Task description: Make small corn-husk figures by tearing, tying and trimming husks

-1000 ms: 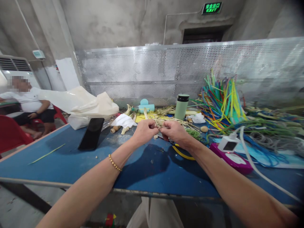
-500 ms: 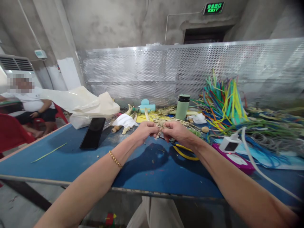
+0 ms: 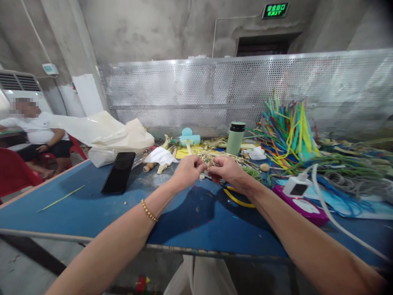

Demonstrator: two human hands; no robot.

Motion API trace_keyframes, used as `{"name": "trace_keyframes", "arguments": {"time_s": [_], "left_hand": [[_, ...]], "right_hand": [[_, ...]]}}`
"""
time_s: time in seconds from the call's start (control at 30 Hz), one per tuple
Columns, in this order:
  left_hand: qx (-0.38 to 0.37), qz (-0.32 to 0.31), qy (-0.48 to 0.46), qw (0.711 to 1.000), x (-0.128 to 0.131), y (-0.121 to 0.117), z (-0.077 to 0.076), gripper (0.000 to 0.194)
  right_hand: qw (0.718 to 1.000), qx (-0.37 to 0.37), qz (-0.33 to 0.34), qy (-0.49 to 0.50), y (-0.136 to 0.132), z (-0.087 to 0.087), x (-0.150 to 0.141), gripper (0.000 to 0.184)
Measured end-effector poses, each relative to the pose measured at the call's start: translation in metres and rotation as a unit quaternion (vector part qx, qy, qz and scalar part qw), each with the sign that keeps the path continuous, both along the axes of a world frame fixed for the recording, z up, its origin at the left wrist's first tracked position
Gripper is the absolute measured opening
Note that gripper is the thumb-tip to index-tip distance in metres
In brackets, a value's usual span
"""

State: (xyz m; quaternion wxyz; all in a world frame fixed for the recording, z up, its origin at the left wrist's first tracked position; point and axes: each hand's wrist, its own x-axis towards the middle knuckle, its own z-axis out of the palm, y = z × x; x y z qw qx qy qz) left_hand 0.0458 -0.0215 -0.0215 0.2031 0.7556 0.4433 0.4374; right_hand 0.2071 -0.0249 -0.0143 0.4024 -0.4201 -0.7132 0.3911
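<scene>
My left hand [image 3: 190, 169] and my right hand [image 3: 226, 169] meet fingertip to fingertip above the middle of the blue table [image 3: 190, 227]. Both are closed in a pinch. What sits between the fingers is too small to make out against the pale dried plant strands [image 3: 211, 153] behind them. Below my right hand lies a tool with a curved yellow handle [image 3: 238, 198], partly covered by the hand and wrist. A crumpled white tissue [image 3: 161, 155] rests left of my left hand.
A black phone [image 3: 119, 173] lies at left, near a white plastic bag [image 3: 123, 137]. Behind my right hand stands a green tumbler [image 3: 236, 138]. Coloured strips [image 3: 291, 131], a magenta power strip [image 3: 302, 205] and a white cable [image 3: 325, 205] occupy the right. A person [image 3: 39, 131] sits at far left.
My left hand has turned slightly, its back showing more, and the fingertips of both hands have come closer together. The pale bits seen between them earlier are now mostly hidden.
</scene>
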Motion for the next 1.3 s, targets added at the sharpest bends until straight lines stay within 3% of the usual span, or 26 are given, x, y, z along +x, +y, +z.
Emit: {"name": "trace_keyframes", "arguments": {"time_s": [0.3, 0.5, 0.6, 0.77, 1.03, 1.3], "left_hand": [[0.017, -0.008, 0.067, 0.998, 0.003, -0.004, -0.002, 0.019], [-0.099, -0.084, -0.017, 0.991, 0.001, -0.001, -0.004, 0.022], [-0.152, -0.147, -0.073, 0.975, 0.0, 0.001, -0.005, 0.02], [-0.16, -0.163, -0.127, 0.965, -0.004, 0.005, -0.002, 0.018], [-0.091, -0.141, -0.101, 0.981, -0.007, 0.0, 0.006, 0.016], [-0.143, -0.174, -0.203, 0.953, -0.005, 0.004, 0.0, 0.009]], "right_hand": [[0.984, 0.103, -0.05, -0.14, -0.004, 0.002, -0.002, 0.016], [0.962, 0.185, -0.096, -0.176, 0.0, 0.0, -0.005, 0.021], [0.972, 0.158, -0.06, -0.161, -0.001, 0.001, -0.004, 0.015], [0.996, 0.054, -0.001, -0.073, -0.004, 0.004, -0.001, 0.003], [0.997, 0.057, 0.004, -0.057, -0.002, 0.004, 0.001, 0.01], [0.989, 0.084, -0.063, -0.1, 0.0, 0.001, 0.0, 0.01]]}}
